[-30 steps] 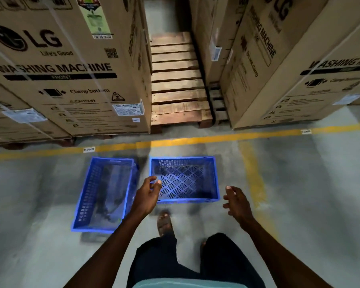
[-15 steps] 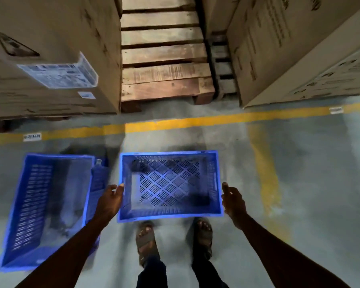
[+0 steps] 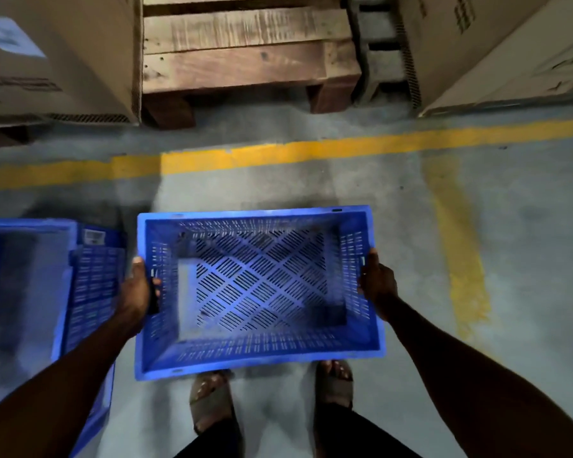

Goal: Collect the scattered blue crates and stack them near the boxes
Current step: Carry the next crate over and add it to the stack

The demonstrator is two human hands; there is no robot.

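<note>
Blue plastic, the crate (image 3: 260, 289) sat mouth-up at the centre of view, short of the yellow line (image 3: 278, 153), with the left hand (image 3: 138, 289) at nine o'clock and the right hand (image 3: 377, 285) at three o'clock closed on its end walls, a balanced hold, probably for lifting level. Whether it had left the floor (image 3: 526, 226) was unclear; the left fingers (image 3: 154, 285) hooked through the handle slot, the right ones were hidden. A second crate (image 3: 80, 285) at nine o'clock was cut off, as were the boxes (image 3: 63, 61) at twelve.

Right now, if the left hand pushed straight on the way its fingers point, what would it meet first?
The left hand already grips the blue crate at its left handle; its fingers point inward, so only that crate's wall.
</note>
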